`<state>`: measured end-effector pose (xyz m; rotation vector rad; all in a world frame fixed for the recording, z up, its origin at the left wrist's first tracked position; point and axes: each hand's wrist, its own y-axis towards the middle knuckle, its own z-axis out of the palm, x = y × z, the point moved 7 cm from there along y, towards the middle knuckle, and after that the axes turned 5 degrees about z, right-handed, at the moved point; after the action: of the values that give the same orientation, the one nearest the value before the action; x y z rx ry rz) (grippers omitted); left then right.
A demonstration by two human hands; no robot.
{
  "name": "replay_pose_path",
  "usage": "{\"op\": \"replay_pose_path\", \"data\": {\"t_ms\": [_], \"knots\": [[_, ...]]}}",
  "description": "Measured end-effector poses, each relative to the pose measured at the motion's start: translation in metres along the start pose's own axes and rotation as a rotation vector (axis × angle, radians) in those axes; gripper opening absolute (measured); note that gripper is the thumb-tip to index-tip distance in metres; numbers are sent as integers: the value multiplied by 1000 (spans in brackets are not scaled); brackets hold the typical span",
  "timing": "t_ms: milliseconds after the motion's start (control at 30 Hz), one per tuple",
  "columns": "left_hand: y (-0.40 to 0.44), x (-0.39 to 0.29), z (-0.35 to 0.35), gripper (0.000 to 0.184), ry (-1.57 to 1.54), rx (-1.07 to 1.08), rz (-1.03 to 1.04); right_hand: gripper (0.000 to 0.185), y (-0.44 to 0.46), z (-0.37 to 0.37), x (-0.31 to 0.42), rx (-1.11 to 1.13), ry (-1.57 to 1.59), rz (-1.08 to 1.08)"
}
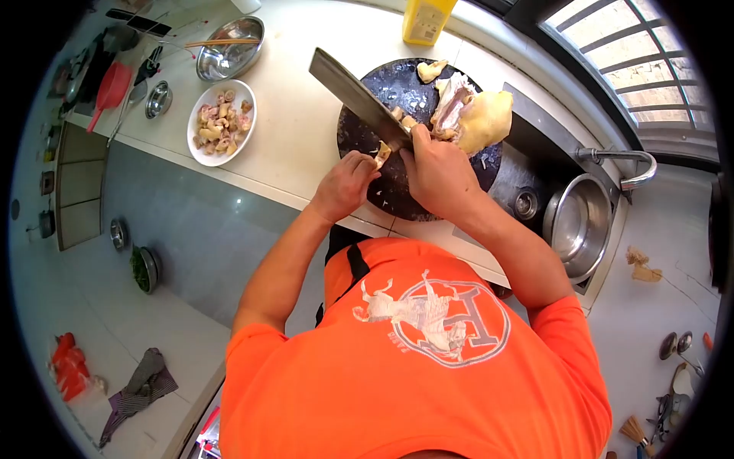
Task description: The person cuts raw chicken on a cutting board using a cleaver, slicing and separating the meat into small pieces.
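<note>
Chopped pieces of meat (219, 127) are already filling much of the white plate (252, 118) on the desk (290, 103), while a large, pale-skinned portion of poultry (487, 121) is lying on the right side of the round chopping board (397, 197), its cut face showing; that bulk is remaining to be broken down, as far as can be judged. A few small bits (403, 117) are lying beside the blade, and a loose chunk (431, 71) is sitting near the board's far edge. The right hand (443, 174) is clenching its fingers around the cleaver (355, 96), its forearm reaching forward and inward, the blade slanting away to the left. The left hand (345, 183) is bending in from the other side, its fingers pinching a small piece (383, 155) close to the blade.
</note>
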<state>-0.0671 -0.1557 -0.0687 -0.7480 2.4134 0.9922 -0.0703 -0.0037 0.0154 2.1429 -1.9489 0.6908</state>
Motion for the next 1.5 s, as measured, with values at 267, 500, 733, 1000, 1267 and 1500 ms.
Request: {"op": "replay_pose_path", "data": {"t_ms": [267, 500, 733, 1000, 1267, 1500], "knots": [[-12, 0, 5, 18, 55, 60, -17, 23, 8, 67, -24, 191, -54, 89], [-48, 40, 28, 14, -713, -421, -932, 32, -4, 58, -74, 148, 82, 215], [-54, 29, 36, 19, -304, -245, -1118, 28, -22, 37, -61, -50, 41, 129], [-46, 19, 39, 16, 6, -408, -802, 20, -5, 48, -33, -20, -66, 33], [-32, 19, 27, 9, 26, -422, -875, 22, 3, 38, -17, 78, -145, -4], [-40, 19, 33, 12, 100, -404, -837, 36, 13, 52, -8, 173, -141, 28]]}}
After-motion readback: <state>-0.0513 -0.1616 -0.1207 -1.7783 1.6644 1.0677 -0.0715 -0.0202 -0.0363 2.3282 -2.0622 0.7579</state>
